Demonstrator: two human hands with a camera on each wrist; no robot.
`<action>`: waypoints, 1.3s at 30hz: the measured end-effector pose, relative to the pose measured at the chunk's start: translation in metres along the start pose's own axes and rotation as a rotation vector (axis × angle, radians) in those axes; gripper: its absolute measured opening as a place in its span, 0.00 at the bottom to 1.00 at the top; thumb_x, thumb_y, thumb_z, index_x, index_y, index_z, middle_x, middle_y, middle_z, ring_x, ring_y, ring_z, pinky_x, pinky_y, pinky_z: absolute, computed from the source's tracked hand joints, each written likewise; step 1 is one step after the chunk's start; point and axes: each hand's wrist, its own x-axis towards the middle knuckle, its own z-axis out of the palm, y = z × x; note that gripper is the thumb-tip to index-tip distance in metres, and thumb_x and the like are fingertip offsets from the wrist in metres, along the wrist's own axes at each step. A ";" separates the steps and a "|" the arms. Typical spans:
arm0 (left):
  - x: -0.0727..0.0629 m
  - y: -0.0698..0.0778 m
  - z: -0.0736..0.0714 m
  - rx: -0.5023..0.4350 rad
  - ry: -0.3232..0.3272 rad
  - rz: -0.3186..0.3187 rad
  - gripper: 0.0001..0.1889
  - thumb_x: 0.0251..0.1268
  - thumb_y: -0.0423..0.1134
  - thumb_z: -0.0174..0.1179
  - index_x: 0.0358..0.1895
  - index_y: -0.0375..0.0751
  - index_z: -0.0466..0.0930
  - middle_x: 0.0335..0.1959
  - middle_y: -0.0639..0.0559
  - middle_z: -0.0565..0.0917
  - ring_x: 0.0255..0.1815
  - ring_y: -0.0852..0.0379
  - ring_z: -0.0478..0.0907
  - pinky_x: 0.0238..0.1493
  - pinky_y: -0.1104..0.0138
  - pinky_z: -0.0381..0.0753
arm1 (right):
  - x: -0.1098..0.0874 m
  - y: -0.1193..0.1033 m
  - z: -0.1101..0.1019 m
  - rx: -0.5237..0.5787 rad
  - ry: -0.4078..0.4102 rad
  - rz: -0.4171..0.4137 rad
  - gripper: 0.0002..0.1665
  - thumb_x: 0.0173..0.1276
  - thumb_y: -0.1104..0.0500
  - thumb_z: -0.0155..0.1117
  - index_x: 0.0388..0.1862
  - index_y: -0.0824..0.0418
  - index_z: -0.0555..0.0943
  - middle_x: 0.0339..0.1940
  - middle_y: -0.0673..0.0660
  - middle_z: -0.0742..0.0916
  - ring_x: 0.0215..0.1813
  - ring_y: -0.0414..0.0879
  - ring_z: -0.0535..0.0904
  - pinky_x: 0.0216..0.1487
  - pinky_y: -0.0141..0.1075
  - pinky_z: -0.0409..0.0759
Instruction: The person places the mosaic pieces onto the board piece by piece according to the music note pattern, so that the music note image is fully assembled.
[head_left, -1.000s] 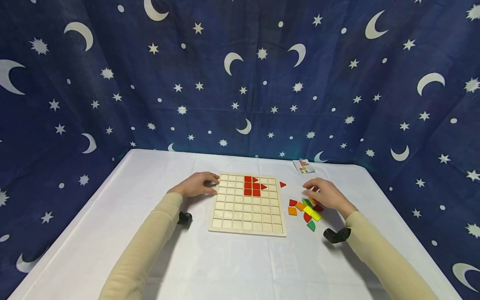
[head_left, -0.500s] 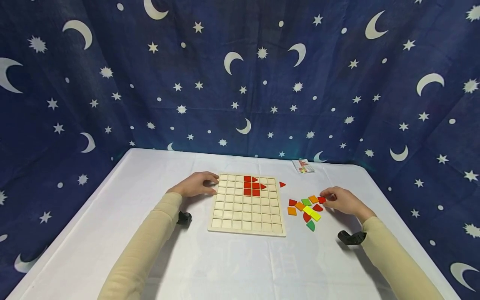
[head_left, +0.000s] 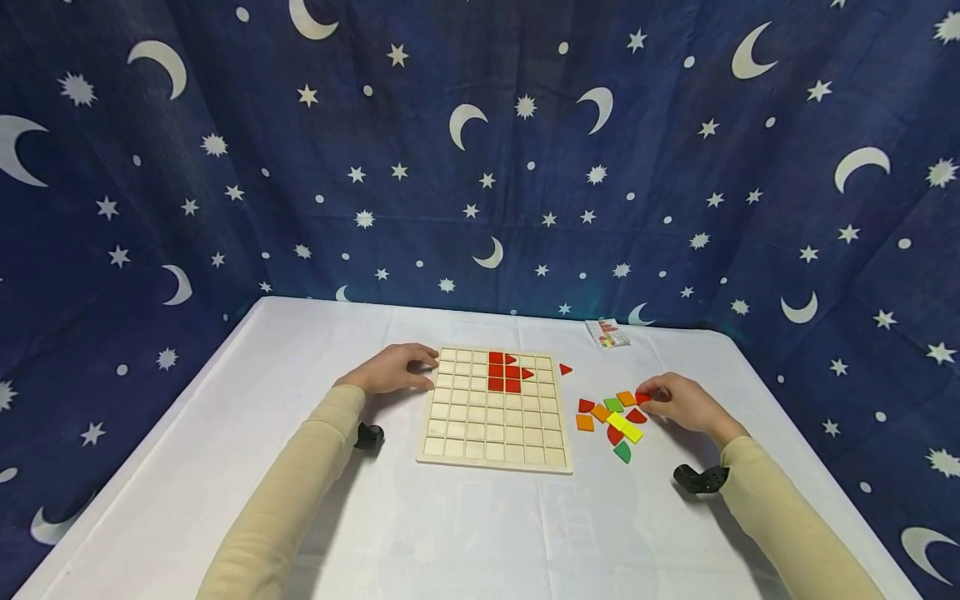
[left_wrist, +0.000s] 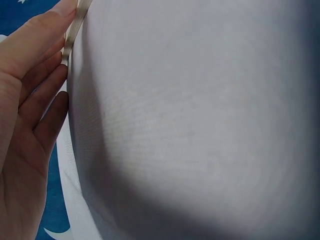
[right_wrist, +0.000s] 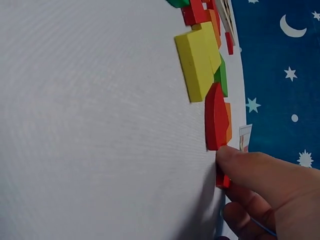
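Observation:
A pale wooden grid board [head_left: 457, 433] lies on the white table, with several red tiles [head_left: 513, 372] in its upper cells. My left hand [head_left: 392, 369] rests at the board's left edge. In the left wrist view the left hand's [left_wrist: 35, 95] thumb and fingertips touch the rim, fingers fairly straight. Right of the board, my right hand [head_left: 686, 402] pinches a small red tile [head_left: 642, 398] at the far right of a loose group; the right wrist view shows the red tile [right_wrist: 223, 179] low, between thumb and fingers. Its full shape is partly covered.
Several loose tiles lie beside the right hand: yellow [head_left: 624, 427], orange [head_left: 584, 422], green [head_left: 622, 452] and a red rounded one [head_left: 636, 415]. A red triangle [head_left: 566, 368] sits near the board's right edge. A small pattern card [head_left: 607, 332] lies farther back.
My right hand has moved right and slightly nearer me, from above the tiles to the group's right end, with a red tile at its fingertips. The left hand and board stay put.

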 end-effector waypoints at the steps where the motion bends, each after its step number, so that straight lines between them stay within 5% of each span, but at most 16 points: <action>1: 0.000 0.000 0.000 0.000 0.000 -0.001 0.22 0.58 0.45 0.70 0.54 0.38 0.82 0.64 0.45 0.76 0.68 0.45 0.69 0.70 0.55 0.66 | 0.000 0.000 0.000 0.002 0.001 0.005 0.19 0.63 0.60 0.70 0.50 0.67 0.83 0.42 0.57 0.83 0.41 0.50 0.73 0.44 0.44 0.77; 16: 0.000 0.001 -0.001 0.015 -0.006 0.000 0.22 0.59 0.45 0.70 0.55 0.39 0.82 0.65 0.45 0.75 0.68 0.46 0.68 0.71 0.55 0.65 | 0.000 0.003 0.000 -0.004 0.006 0.019 0.16 0.64 0.59 0.69 0.48 0.66 0.83 0.40 0.56 0.83 0.40 0.50 0.73 0.44 0.44 0.77; 25: -0.001 0.001 -0.001 0.016 -0.005 -0.001 0.23 0.59 0.45 0.70 0.55 0.38 0.82 0.65 0.45 0.76 0.68 0.46 0.69 0.70 0.55 0.65 | 0.009 -0.006 0.001 0.010 0.091 0.037 0.18 0.67 0.55 0.68 0.50 0.64 0.83 0.42 0.57 0.85 0.43 0.52 0.76 0.45 0.44 0.79; 31: -0.001 0.002 -0.001 0.011 -0.007 -0.003 0.23 0.59 0.44 0.70 0.55 0.38 0.82 0.65 0.44 0.76 0.68 0.45 0.69 0.71 0.55 0.65 | 0.025 -0.032 0.011 0.049 0.096 0.014 0.18 0.66 0.53 0.69 0.50 0.61 0.85 0.42 0.56 0.84 0.42 0.51 0.75 0.38 0.36 0.79; 39: 0.000 0.003 -0.001 0.007 -0.010 -0.009 0.23 0.59 0.44 0.70 0.55 0.38 0.82 0.65 0.44 0.75 0.68 0.45 0.68 0.71 0.55 0.65 | 0.050 -0.088 0.031 0.014 0.022 -0.169 0.18 0.66 0.52 0.69 0.51 0.59 0.85 0.43 0.53 0.84 0.41 0.46 0.76 0.42 0.37 0.81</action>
